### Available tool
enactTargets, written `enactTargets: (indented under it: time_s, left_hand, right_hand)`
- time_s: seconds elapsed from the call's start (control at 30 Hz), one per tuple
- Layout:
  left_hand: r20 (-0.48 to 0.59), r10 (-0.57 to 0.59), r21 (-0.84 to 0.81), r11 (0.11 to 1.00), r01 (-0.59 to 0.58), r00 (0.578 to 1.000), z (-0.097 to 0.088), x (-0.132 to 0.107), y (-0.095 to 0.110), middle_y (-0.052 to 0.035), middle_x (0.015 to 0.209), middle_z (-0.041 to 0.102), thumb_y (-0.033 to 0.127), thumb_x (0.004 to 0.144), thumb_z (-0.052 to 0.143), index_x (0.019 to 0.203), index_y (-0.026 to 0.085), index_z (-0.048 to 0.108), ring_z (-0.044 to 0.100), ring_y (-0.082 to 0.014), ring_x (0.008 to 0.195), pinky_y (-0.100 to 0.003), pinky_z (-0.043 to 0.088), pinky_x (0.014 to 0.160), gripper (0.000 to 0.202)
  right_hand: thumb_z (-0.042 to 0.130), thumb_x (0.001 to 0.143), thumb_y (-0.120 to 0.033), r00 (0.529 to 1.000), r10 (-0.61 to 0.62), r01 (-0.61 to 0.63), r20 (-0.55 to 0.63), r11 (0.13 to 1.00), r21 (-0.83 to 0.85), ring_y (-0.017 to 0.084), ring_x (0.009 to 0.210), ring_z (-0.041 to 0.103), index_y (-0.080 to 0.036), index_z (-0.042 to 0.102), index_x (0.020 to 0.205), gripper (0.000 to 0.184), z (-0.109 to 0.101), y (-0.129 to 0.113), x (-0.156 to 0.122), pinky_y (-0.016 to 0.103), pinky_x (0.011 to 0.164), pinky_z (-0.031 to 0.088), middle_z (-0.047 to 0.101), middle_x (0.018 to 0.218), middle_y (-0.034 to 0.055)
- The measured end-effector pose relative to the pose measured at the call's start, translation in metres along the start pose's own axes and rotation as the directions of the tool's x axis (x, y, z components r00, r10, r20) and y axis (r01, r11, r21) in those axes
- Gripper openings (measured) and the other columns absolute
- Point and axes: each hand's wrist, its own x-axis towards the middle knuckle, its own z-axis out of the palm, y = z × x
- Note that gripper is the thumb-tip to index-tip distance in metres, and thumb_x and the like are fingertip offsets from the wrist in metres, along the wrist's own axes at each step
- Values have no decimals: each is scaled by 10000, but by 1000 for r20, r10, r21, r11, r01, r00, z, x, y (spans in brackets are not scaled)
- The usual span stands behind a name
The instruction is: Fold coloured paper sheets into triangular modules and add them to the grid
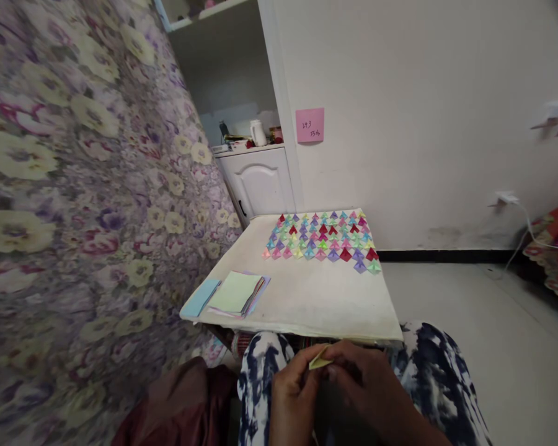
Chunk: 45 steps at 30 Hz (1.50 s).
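Note:
A small folded piece of yellow paper (pixel 319 359) is pinched between my two hands, just in front of the table's near edge and above my lap. My left hand (pixel 294 391) grips its left side between thumb and fingers. From the right, my right hand (pixel 360 375) closes on the other side, and its fingers partly hide the paper. On the table (pixel 302 297) beyond lie rows of small folded paper pieces (pixel 323 238) in many colours. A stack of coloured paper sheets (pixel 236 292), pale green on top, rests near the front left corner, beside a light blue stack (pixel 201 297).
Floral fabric (pixel 97 235) hangs along the left side. Behind the table stand a white cabinet (pixel 260 183) and a wall with a pink note (pixel 310 126). A cable (pixel 530 226) runs from an outlet at right. Below is dark red cloth (pixel 181 402).

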Motion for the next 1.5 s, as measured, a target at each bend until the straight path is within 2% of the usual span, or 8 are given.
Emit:
enactTargets:
  time_s: [0.27,0.53,0.77,1.0,1.1,1.27,1.4,1.5]
  left_hand:
    - [63,54,44,997,-57,997,-2,-2,-1,-57,1060,695,209,819,525,1030,234,686,629,-210,958,-277,483,835,266]
    - [135,100,96,989,-113,986,-1,-4,-1,-61,1114,666,218,873,448,1159,244,609,603,-218,1004,-285,464,849,330]
    - [151,120,116,984,-138,981,0,-4,1,-59,1111,665,180,857,439,1092,229,628,610,-211,988,-268,456,844,305]
    - [120,20,95,995,-31,993,-1,-4,-9,-63,1132,654,110,776,466,1117,214,616,592,-214,1032,-295,432,903,387]
    - [107,-39,36,999,36,994,-1,-3,-10,-62,1143,645,109,762,474,1128,214,604,579,-209,1054,-297,420,921,402]
    - [170,-105,-169,977,134,980,-1,-2,0,-69,1039,683,155,754,521,1089,196,628,599,-221,993,-312,440,877,354]
    - [225,-173,-355,902,246,959,-3,-1,5,-82,1047,674,258,765,565,1113,185,619,594,-234,993,-339,443,874,360]
    - [212,-177,-465,847,258,961,-3,-1,3,-95,1014,683,260,730,603,1101,176,632,599,-244,976,-359,437,879,382]
  right_hand:
    - [451,815,-119,994,-105,101,-40,991,-87,116,588,597,-217,646,825,218,6,4,-2,203,611,453,666,756,-3]
    - [443,808,-109,996,-84,84,9,994,-64,120,630,618,-231,652,845,245,5,1,-2,194,618,447,681,781,-13]
    - [463,802,-117,998,-68,69,14,990,-120,135,679,637,-230,653,822,222,6,1,-3,201,633,423,688,734,-18]
    - [403,833,-131,994,-33,42,106,995,-91,94,425,569,-238,626,932,266,8,5,-6,165,479,401,664,623,-41]
    - [408,833,-137,995,-25,39,101,989,-140,110,481,594,-226,618,919,244,8,6,-6,172,487,398,659,626,-31]
    - [461,819,-143,995,-77,89,66,974,-208,151,757,631,-209,624,832,177,10,6,-3,215,661,423,680,807,12]
    - [457,841,-140,991,-120,130,59,969,-210,129,724,592,-198,613,785,175,9,6,-2,217,662,404,635,779,8]
    - [461,849,-142,986,-149,161,72,965,-207,127,730,578,-196,609,797,166,8,5,-2,221,672,407,613,792,11]
